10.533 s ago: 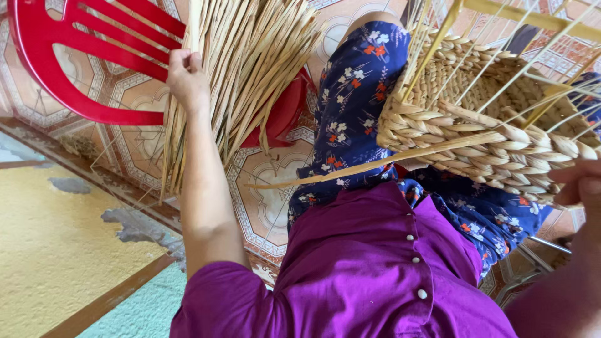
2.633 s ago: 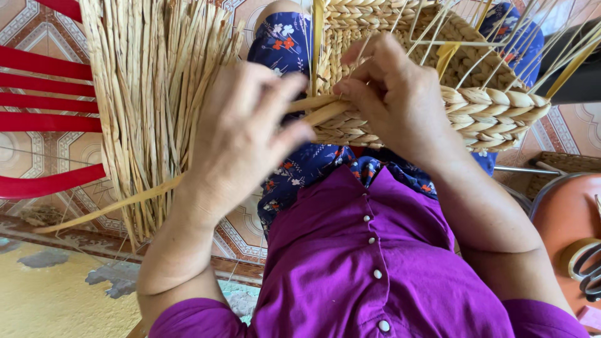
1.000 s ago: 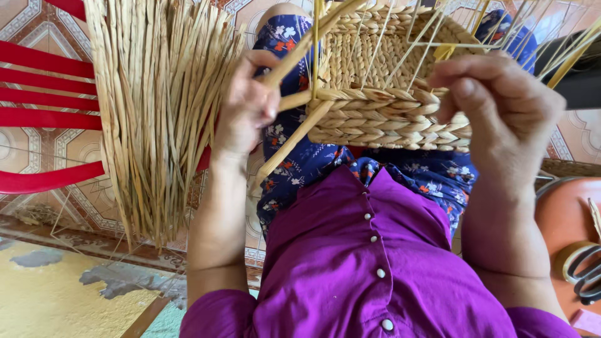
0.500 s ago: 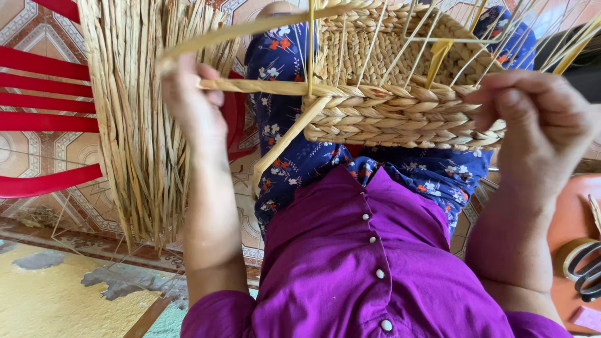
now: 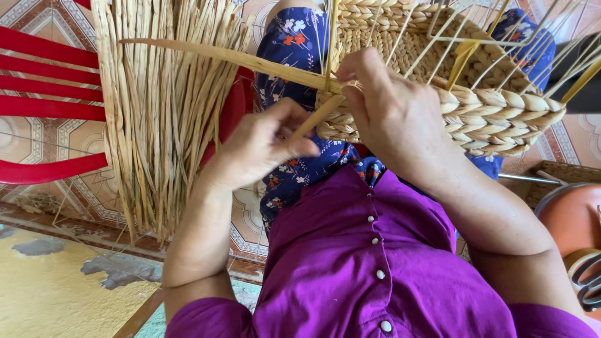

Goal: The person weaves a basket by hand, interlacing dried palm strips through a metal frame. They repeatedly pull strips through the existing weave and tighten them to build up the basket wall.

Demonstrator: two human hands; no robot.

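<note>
Hands met at the near rim of a half-woven basket (image 5: 494,112) resting on the person's lap, over blue flowered trousers (image 5: 294,44). The left hand (image 5: 260,147) was closed narrowly, thumb and fingertips pinching a short, flat straw strand (image 5: 316,117) that ran on a slant from the fingers up and to the right into the basket's braided edge. The right hand (image 5: 388,116) was curled over that edge, fingers pressing the weave where the strands crossed. A second, longer strand (image 5: 231,57) lay almost level, its long axis running from the upper left, across the hanging bundle, to the basket rim under the right hand. Thin upright stakes (image 5: 438,37) rose from the basket. A bundle of dry straw (image 5: 163,112) hung over a red plastic chair (image 5: 44,109) at the left. The purple shirt (image 5: 369,269) filled the lower middle.
</note>
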